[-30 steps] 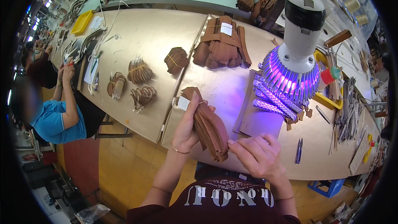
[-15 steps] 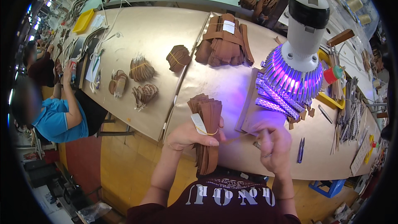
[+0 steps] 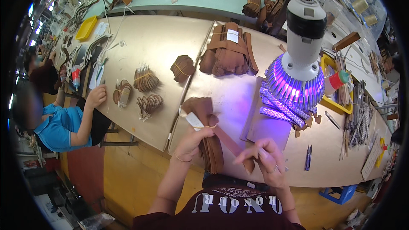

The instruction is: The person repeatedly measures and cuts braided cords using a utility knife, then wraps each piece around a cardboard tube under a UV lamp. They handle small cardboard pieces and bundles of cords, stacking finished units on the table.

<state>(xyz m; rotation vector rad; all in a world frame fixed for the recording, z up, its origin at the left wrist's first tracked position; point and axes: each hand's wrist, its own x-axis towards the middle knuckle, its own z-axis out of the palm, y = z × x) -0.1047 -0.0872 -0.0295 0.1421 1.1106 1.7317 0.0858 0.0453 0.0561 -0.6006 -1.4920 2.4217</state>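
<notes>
A bundle of brown leather strips [image 3: 211,157] is gripped in my left hand [image 3: 189,145], fingers wrapped round its middle. A thin rubber band circles the bundle, and a white paper slip [image 3: 194,122] is tucked under it. One single leather strip [image 3: 228,139] slants out of the bundle toward my right hand [image 3: 268,162]. My right fingers pinch this strip near its lower end, just above the table's near edge. The fingertips are slightly blurred.
A lamp [image 3: 303,38] glowing purple hangs over woven strips [image 3: 279,115] on a board [image 3: 255,134]. Snips [image 3: 308,157] lie to the right. Tied brown bundles [image 3: 182,68] and a large strip stack [image 3: 228,55] lie farther back. A co-worker in blue [image 3: 64,127] sits at left.
A single strip now stretches out from the bundle between my hands. My right hand has moved left and down. The co-worker's hand has come to the table edge, away from the bottle.
</notes>
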